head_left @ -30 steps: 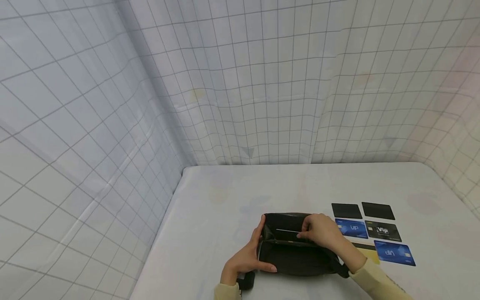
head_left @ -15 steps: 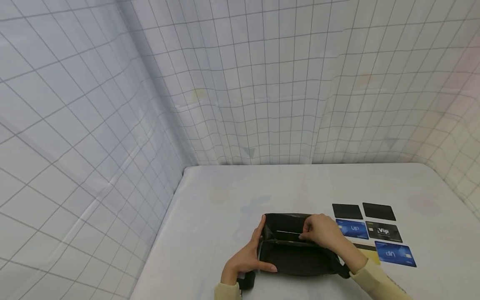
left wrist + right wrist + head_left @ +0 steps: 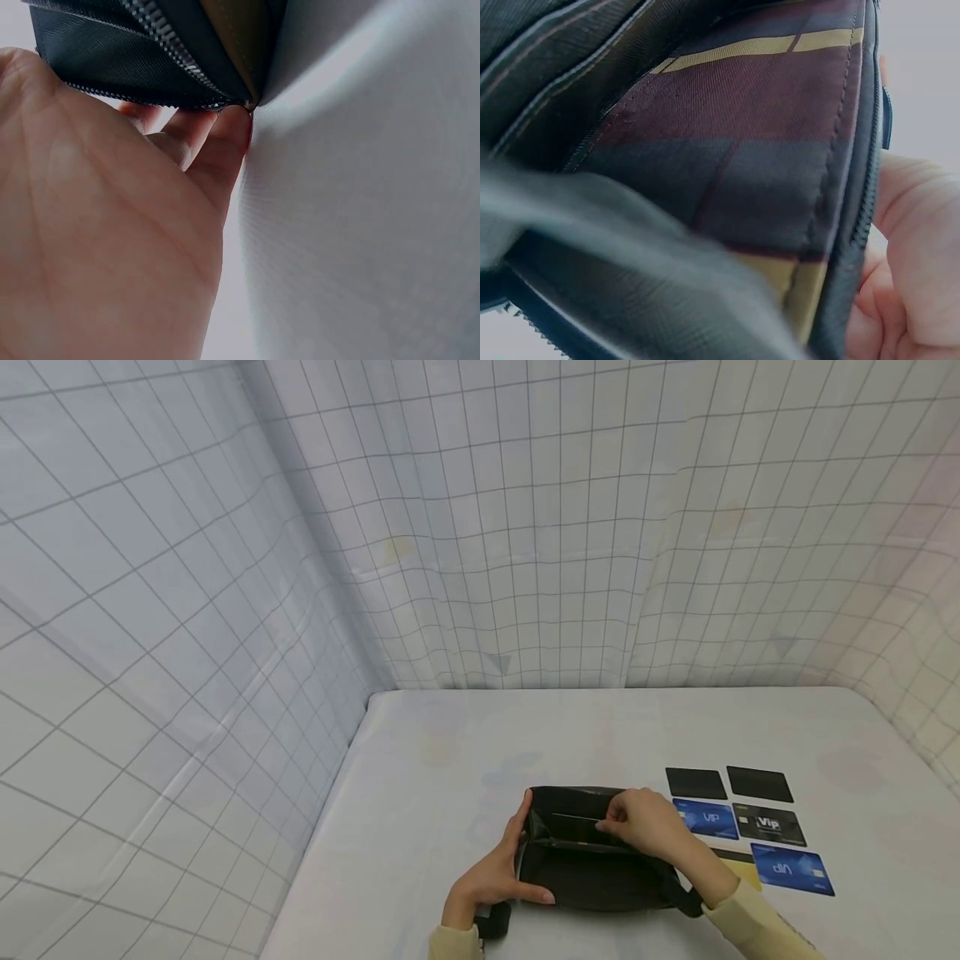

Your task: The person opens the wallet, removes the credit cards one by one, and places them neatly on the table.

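A black zip wallet stands spread apart on the white table, its mouth facing up. My left hand holds its left end, thumb along the near side and forefinger up the far side. In the left wrist view, fingertips meet the wallet's zipped edge. My right hand reaches over the right end, thumb and forefinger pinched inside the back compartment. They are at the end of a thin, card-like edge; I cannot tell whether it is a card or a pocket lip. The right wrist view shows a striped lining.
Right of the wallet lie two plain black cards, two blue VIP cards, a black Vip card and a yellow and black card partly behind my right forearm. White grid-patterned curtains enclose the table.
The thin edge inside the wallet was a bright white line and is now darker. Both hands have stayed nearly still, the right fingertips shifting only slightly.
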### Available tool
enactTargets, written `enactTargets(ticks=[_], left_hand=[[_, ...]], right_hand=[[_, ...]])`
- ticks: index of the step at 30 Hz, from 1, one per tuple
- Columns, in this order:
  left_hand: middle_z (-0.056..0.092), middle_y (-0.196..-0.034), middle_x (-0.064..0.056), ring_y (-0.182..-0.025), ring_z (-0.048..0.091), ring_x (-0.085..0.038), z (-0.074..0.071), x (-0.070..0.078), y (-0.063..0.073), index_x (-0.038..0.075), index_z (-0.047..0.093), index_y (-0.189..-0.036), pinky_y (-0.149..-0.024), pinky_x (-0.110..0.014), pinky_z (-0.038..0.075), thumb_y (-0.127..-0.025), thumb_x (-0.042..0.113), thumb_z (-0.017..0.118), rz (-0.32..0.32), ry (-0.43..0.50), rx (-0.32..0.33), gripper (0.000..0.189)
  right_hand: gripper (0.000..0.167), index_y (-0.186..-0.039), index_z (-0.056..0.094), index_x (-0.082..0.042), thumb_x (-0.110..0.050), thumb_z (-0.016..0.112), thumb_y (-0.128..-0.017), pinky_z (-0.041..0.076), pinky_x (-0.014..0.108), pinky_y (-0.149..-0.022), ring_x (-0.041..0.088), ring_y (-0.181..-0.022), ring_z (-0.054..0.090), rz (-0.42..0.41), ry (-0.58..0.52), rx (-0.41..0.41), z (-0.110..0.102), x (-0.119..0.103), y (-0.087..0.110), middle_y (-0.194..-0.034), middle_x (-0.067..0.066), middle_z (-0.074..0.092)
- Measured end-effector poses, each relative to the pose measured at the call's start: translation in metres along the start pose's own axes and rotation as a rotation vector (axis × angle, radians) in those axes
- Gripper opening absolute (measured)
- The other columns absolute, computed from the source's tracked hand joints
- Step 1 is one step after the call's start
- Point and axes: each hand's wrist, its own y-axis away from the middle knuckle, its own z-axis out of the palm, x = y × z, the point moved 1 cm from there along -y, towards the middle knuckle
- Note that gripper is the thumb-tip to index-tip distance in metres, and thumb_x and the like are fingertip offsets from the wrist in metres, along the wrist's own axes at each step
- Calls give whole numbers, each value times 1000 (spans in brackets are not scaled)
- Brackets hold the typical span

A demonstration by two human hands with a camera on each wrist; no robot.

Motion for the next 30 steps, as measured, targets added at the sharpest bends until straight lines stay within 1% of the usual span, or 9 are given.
enactTargets(ticks=[3, 7, 15, 21, 26, 30], left_hand=[[-15, -155, 7, -142, -1, -24, 0, 1, 0, 40, -16, -148, -107, -53, 22, -74, 36, 83, 4, -12, 1, 124], [-15, -155, 7, -142, 0, -24, 0, 1, -1, 40, -16, -149, -106, -55, 23, -73, 36, 83, 6, -21, 4, 125], [-18, -155, 7, -141, -2, -25, -1, 2, 0, 41, -18, -148, -105, -56, 22, -76, 40, 80, -6, -1, -11, 122], [-16, -155, 4, -142, -2, -25, -1, 3, 0, 39, -18, -148, -106, -55, 21, -76, 40, 80, 9, 1, -12, 122], [-18, -155, 5, -142, -2, -25, -1, 4, 1, 39, -18, -148, -108, -52, 20, -75, 41, 80, -2, 3, -12, 122], [-18, -155, 5, -142, -3, -25, -1, 4, 1, 39, -18, -148, -108, -50, 20, -76, 40, 80, -6, 1, -13, 122]], right_hand=[[21, -66, 65, -19, -26, 73, -84, 40, 28, -49, 6, -50, 46, -8, 7, 5, 1, 2, 0, -57, -12, 52], [19, -69, 65, -20, -27, 73, -85, 40, 27, -48, 5, -50, 46, -23, 10, 20, 3, 5, -1, -58, -14, 52], [16, -73, 67, -23, -31, 71, -86, 40, 26, -50, 2, -53, 47, -76, -25, 23, 2, 8, 0, -62, -16, 55], [17, -75, 67, -25, -37, 69, -87, 38, 26, -48, 3, -52, 44, -85, -46, 32, 1, 9, 0, -62, -17, 53], [19, -75, 65, -26, -40, 67, -88, 37, 25, -48, 3, -52, 43, -84, -67, 33, 1, 9, 1, -61, -17, 51], [21, -75, 64, -24, -39, 65, -89, 38, 25, -48, 3, -50, 45, -88, -107, 35, 1, 9, 2, -60, -15, 51]])
